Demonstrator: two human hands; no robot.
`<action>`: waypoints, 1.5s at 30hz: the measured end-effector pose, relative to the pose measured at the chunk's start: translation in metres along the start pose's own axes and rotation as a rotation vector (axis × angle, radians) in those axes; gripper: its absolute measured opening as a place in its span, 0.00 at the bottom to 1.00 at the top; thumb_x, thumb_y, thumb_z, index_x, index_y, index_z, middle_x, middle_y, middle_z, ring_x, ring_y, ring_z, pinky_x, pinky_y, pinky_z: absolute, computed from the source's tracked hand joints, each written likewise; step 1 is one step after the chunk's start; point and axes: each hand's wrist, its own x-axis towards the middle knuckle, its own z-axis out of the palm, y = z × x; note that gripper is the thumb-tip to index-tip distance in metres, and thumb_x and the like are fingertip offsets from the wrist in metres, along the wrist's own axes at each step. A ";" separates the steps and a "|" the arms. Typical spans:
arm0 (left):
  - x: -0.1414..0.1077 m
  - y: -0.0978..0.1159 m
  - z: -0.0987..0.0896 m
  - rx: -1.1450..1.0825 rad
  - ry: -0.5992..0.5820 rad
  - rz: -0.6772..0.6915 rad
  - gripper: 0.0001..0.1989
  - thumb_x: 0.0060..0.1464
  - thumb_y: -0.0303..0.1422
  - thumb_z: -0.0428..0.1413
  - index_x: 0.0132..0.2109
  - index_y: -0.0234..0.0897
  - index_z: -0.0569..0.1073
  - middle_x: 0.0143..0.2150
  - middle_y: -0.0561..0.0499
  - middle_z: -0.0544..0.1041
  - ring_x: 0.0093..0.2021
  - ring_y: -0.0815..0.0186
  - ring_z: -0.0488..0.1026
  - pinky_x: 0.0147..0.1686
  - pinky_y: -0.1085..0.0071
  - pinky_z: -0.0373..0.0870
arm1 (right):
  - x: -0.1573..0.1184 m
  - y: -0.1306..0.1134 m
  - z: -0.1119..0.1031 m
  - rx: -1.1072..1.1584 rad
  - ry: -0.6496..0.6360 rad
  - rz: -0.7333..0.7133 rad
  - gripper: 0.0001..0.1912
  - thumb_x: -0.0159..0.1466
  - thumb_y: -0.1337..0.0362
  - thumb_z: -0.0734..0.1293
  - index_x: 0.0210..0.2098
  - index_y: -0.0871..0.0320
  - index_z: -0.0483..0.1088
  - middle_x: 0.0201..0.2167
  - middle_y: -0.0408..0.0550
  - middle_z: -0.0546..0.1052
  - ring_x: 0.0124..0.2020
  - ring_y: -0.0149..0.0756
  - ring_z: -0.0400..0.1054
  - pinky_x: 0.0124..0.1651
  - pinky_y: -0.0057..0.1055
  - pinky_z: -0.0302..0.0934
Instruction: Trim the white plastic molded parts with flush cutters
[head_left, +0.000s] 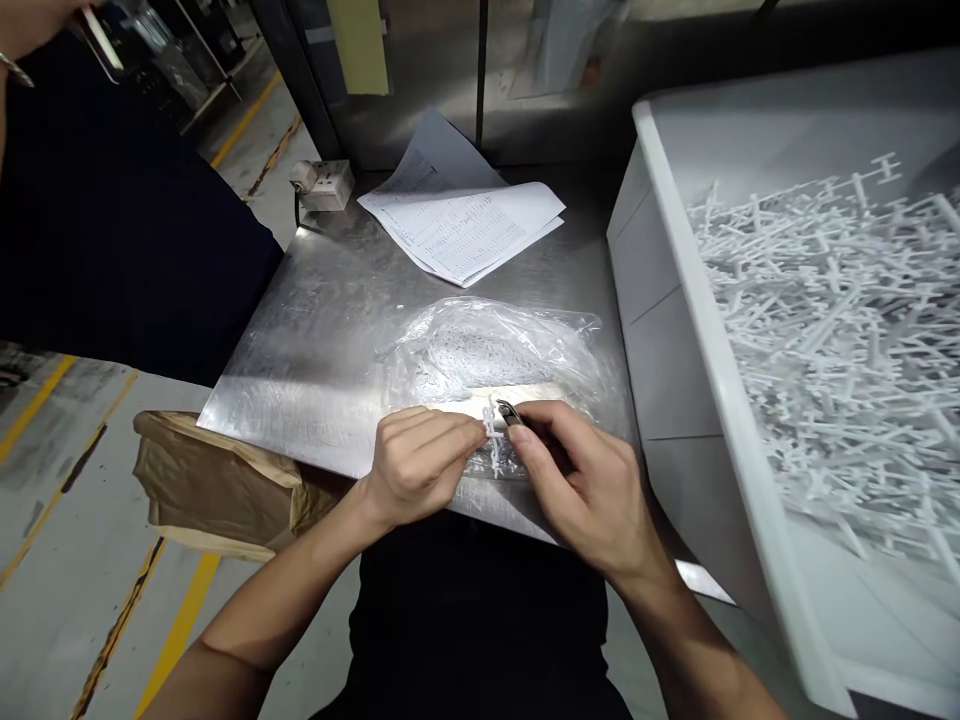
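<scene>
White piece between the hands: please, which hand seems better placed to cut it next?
Probably the right hand. It holds the dark tool, whose tip is close beside the white piece. The left hand appears to pinch that piece, so it seems better suited to steadying it.

We can't read any text here. Papers [517, 208] near the table's [300, 320] far edge carry rows of print [457, 228], too small for us to make out.
</scene>
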 end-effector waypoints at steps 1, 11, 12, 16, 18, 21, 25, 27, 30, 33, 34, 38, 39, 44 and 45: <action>0.000 0.000 0.000 -0.004 -0.004 0.002 0.07 0.65 0.18 0.60 0.45 0.33 0.80 0.39 0.47 0.87 0.36 0.64 0.86 0.35 0.70 0.78 | 0.000 0.000 0.000 0.000 -0.010 0.013 0.05 0.78 0.62 0.67 0.48 0.56 0.75 0.37 0.45 0.84 0.32 0.33 0.77 0.32 0.30 0.66; -0.004 -0.001 -0.002 -0.089 -0.021 -0.020 0.07 0.66 0.19 0.60 0.46 0.34 0.79 0.38 0.47 0.87 0.35 0.65 0.85 0.36 0.70 0.77 | -0.002 0.002 -0.001 -0.003 0.016 -0.030 0.05 0.78 0.63 0.67 0.49 0.55 0.75 0.42 0.49 0.85 0.38 0.39 0.81 0.37 0.34 0.69; -0.005 -0.001 -0.002 -0.097 -0.025 -0.018 0.08 0.66 0.19 0.59 0.46 0.35 0.80 0.38 0.47 0.87 0.36 0.65 0.85 0.37 0.70 0.77 | -0.002 0.001 -0.001 -0.006 0.017 -0.033 0.05 0.78 0.63 0.67 0.49 0.55 0.75 0.42 0.49 0.86 0.38 0.39 0.81 0.37 0.35 0.70; -0.008 -0.003 -0.002 -0.121 -0.023 -0.002 0.11 0.65 0.19 0.58 0.49 0.36 0.80 0.40 0.48 0.87 0.37 0.65 0.85 0.38 0.69 0.78 | -0.002 0.002 -0.001 -0.013 0.011 -0.049 0.05 0.78 0.63 0.66 0.49 0.54 0.75 0.43 0.50 0.86 0.40 0.42 0.81 0.40 0.37 0.72; -0.009 -0.003 -0.002 -0.123 -0.030 0.001 0.12 0.65 0.19 0.58 0.50 0.36 0.80 0.40 0.48 0.87 0.37 0.65 0.85 0.38 0.69 0.78 | -0.002 0.002 -0.001 -0.013 0.005 -0.059 0.05 0.78 0.64 0.66 0.50 0.54 0.75 0.42 0.49 0.85 0.40 0.41 0.81 0.40 0.37 0.72; -0.008 -0.003 -0.003 -0.118 -0.042 0.007 0.13 0.65 0.19 0.57 0.51 0.37 0.80 0.40 0.48 0.87 0.38 0.65 0.85 0.39 0.69 0.78 | -0.002 0.001 -0.002 -0.010 0.006 -0.062 0.05 0.78 0.65 0.66 0.50 0.54 0.75 0.41 0.48 0.85 0.39 0.40 0.81 0.41 0.35 0.71; -0.007 -0.003 -0.004 -0.135 -0.051 0.015 0.13 0.65 0.18 0.57 0.50 0.36 0.80 0.40 0.48 0.87 0.38 0.64 0.86 0.39 0.69 0.79 | -0.003 0.001 -0.002 -0.010 0.007 -0.044 0.04 0.78 0.65 0.67 0.49 0.54 0.75 0.42 0.48 0.86 0.40 0.40 0.82 0.40 0.34 0.71; -0.006 -0.003 -0.004 -0.140 -0.055 0.023 0.13 0.65 0.18 0.57 0.51 0.35 0.80 0.41 0.46 0.88 0.39 0.63 0.86 0.39 0.69 0.79 | -0.003 0.001 -0.002 -0.011 0.007 -0.045 0.04 0.78 0.65 0.67 0.49 0.54 0.75 0.42 0.48 0.86 0.40 0.40 0.82 0.39 0.34 0.70; -0.005 -0.003 -0.003 -0.136 -0.064 0.037 0.13 0.65 0.18 0.57 0.51 0.34 0.80 0.41 0.45 0.88 0.39 0.62 0.87 0.39 0.68 0.80 | -0.003 0.001 -0.002 -0.009 0.013 -0.044 0.04 0.78 0.65 0.67 0.49 0.53 0.75 0.40 0.47 0.85 0.37 0.39 0.81 0.38 0.34 0.70; -0.003 -0.003 -0.003 -0.115 -0.076 0.038 0.12 0.66 0.18 0.56 0.50 0.35 0.79 0.40 0.46 0.88 0.38 0.63 0.87 0.38 0.69 0.80 | -0.003 0.002 -0.001 -0.005 0.023 -0.047 0.04 0.78 0.65 0.67 0.49 0.53 0.75 0.39 0.47 0.85 0.36 0.39 0.81 0.39 0.34 0.71; -0.003 -0.002 -0.003 -0.108 -0.081 0.037 0.12 0.66 0.19 0.56 0.50 0.35 0.79 0.40 0.46 0.88 0.38 0.63 0.87 0.38 0.69 0.80 | -0.004 0.002 -0.001 -0.003 0.027 -0.052 0.04 0.78 0.65 0.67 0.49 0.53 0.75 0.40 0.47 0.85 0.37 0.39 0.81 0.39 0.34 0.71; -0.001 -0.002 -0.004 -0.099 -0.105 0.043 0.12 0.67 0.19 0.55 0.50 0.35 0.79 0.40 0.47 0.88 0.38 0.63 0.87 0.38 0.69 0.80 | -0.004 0.001 0.000 0.011 0.030 -0.041 0.04 0.78 0.64 0.66 0.49 0.53 0.75 0.39 0.46 0.84 0.35 0.37 0.79 0.39 0.33 0.71; 0.000 -0.002 -0.004 -0.096 -0.107 0.044 0.12 0.67 0.19 0.55 0.49 0.35 0.79 0.40 0.47 0.88 0.38 0.63 0.87 0.38 0.70 0.81 | -0.004 0.000 0.000 0.016 0.026 -0.025 0.04 0.78 0.64 0.66 0.49 0.53 0.75 0.39 0.46 0.84 0.35 0.37 0.79 0.38 0.33 0.71; 0.002 -0.002 -0.003 -0.083 -0.107 0.048 0.12 0.67 0.18 0.54 0.49 0.35 0.80 0.39 0.48 0.88 0.37 0.65 0.87 0.37 0.71 0.80 | -0.002 -0.002 -0.001 0.045 -0.003 0.051 0.05 0.78 0.63 0.66 0.47 0.53 0.75 0.36 0.44 0.83 0.31 0.35 0.76 0.39 0.32 0.71; 0.002 -0.001 -0.003 -0.086 -0.105 0.050 0.12 0.67 0.18 0.55 0.49 0.34 0.79 0.39 0.48 0.88 0.37 0.64 0.87 0.37 0.71 0.79 | -0.001 -0.002 -0.001 0.052 -0.011 0.062 0.05 0.78 0.63 0.66 0.47 0.53 0.75 0.36 0.44 0.82 0.31 0.35 0.76 0.40 0.32 0.71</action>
